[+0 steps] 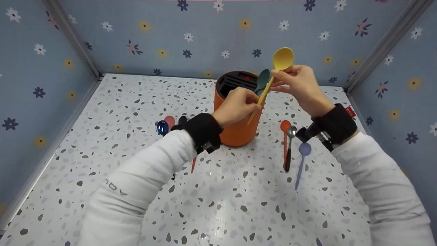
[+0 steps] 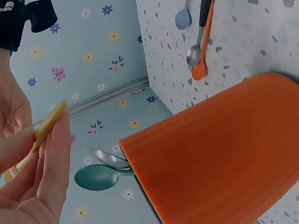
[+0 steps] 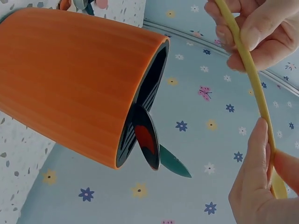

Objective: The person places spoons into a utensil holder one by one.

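Note:
A yellow spoon point(image 1: 283, 59) is held in the air with its bowl up, over the right side of an orange utensil holder point(image 1: 239, 126). My left hand point(image 1: 239, 104) pinches the lower handle between thumb and fingers. Just under the bowl, my right hand point(image 1: 300, 83) grips the spoon's neck. The right wrist view shows the yellow handle point(image 3: 254, 81) running between both hands. Out of the holder's slotted black top stick a green spoon point(image 2: 96, 177) and a metal spoon point(image 2: 110, 157).
Right of the holder lie an orange spoon point(image 1: 285, 126), a dark-handled metal spoon point(image 1: 291, 132) and a lavender spoon point(image 1: 305, 149). Left of it, partly behind the left forearm, are a blue rounded piece point(image 1: 163, 127) and a pink one point(image 1: 170, 120). Flowered panels point(image 1: 205, 37) enclose the speckled tabletop point(image 1: 119, 112).

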The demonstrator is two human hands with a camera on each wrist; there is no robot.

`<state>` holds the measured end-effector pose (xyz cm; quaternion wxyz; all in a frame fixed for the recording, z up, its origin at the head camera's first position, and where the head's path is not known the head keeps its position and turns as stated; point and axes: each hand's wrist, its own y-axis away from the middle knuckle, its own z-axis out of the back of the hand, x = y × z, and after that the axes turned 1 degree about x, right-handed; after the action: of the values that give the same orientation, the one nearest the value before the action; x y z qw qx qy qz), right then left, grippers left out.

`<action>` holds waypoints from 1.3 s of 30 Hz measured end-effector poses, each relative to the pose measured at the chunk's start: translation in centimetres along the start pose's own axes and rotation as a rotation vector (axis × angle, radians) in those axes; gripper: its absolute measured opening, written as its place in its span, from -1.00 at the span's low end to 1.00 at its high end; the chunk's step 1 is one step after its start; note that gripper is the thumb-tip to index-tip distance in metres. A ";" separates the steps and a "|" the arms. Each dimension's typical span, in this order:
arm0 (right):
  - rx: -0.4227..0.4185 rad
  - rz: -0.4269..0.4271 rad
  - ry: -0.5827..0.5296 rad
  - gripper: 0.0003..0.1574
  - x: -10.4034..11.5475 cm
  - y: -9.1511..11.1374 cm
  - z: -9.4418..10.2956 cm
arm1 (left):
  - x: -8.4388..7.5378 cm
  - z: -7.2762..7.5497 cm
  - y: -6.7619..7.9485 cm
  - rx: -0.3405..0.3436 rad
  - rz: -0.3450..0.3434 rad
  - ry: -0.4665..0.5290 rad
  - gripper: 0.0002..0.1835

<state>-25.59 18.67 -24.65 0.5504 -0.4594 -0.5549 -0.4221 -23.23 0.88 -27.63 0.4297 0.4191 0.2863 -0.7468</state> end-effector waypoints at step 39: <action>-0.130 0.148 -0.052 -0.77 0.2 -3.1 -0.9 | 2.6 -0.1 -4.9 -0.282 -0.042 -0.087 -0.79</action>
<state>-28.36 17.16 -24.27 0.5346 -0.5447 -0.5047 -0.4034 -28.23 2.18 -29.64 0.4806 0.3159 0.3782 -0.7254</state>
